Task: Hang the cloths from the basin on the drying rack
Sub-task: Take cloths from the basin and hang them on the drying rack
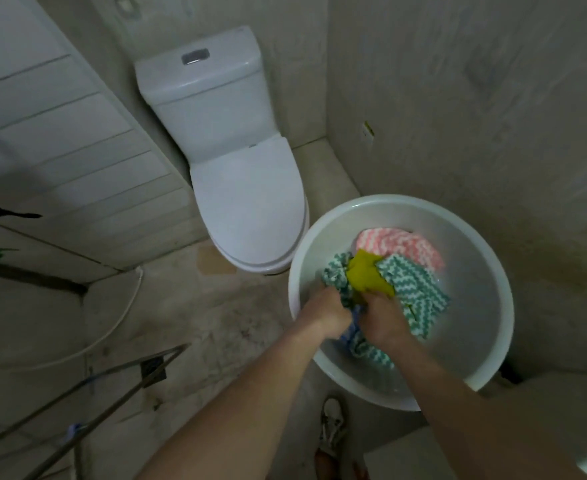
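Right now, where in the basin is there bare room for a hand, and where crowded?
Bare: basin right of green zigzag cloth; upper left, beside pink zigzag cloth. Crowded: centre, where left hand and right hand grip cloths.

Glossy plastic basin – woven cloths, glossy toilet

Bare forearms, left hand, right hand; white shoe.

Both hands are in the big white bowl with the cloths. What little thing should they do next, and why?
Probably lift the bunch straight up out of the basin. The left hand grips the green zigzag cloth and the right hand the yellow cloth, so they are already held, and the drying rack stands at the lower left.
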`<state>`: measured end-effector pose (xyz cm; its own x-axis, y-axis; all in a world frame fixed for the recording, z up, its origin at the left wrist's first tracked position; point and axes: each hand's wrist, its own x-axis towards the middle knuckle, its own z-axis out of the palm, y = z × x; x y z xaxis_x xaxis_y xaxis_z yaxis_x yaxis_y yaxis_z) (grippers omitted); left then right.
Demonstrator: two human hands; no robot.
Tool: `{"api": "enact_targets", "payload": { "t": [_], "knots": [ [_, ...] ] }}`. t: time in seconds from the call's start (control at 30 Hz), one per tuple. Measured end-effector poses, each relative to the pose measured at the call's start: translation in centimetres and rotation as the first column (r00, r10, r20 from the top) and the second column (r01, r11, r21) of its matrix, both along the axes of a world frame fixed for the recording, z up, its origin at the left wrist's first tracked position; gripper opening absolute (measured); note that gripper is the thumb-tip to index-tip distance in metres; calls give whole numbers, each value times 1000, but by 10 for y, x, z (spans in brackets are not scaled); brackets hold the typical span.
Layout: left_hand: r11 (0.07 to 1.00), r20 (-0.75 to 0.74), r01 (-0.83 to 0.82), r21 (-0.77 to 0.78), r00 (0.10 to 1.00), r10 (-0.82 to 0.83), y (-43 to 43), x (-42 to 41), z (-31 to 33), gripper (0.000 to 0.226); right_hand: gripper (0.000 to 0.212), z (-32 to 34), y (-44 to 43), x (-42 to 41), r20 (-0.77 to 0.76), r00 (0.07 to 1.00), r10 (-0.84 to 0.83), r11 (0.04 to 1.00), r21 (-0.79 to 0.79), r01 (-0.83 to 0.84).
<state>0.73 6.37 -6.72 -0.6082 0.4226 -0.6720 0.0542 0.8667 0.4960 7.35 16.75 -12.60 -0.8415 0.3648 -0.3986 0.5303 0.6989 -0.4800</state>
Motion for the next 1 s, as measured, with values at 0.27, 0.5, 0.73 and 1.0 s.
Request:
{"api": "enact_targets", "payload": {
  "t": [0.27,0.5,0.73,1.0],
  "knots": [
    [619,74,-563,548,769,635,-21,-13,46,12,28,38,2,-19,10,627,-779,518,-552,653],
    [260,571,-809,527,563,597,-39,-31,120,27,21,115,16,-36,71,506,-860,190,-875,445],
    [256,527,-770,584,600,602,-56,-36,164,33,21,166,20,-44,268,700,-662,-91,-956,280],
    [379,264,-546,747,767,585,-107,-48,207,24,32,237,-39,-82,-116,948,-295,246,-968,-42]
  ]
}}
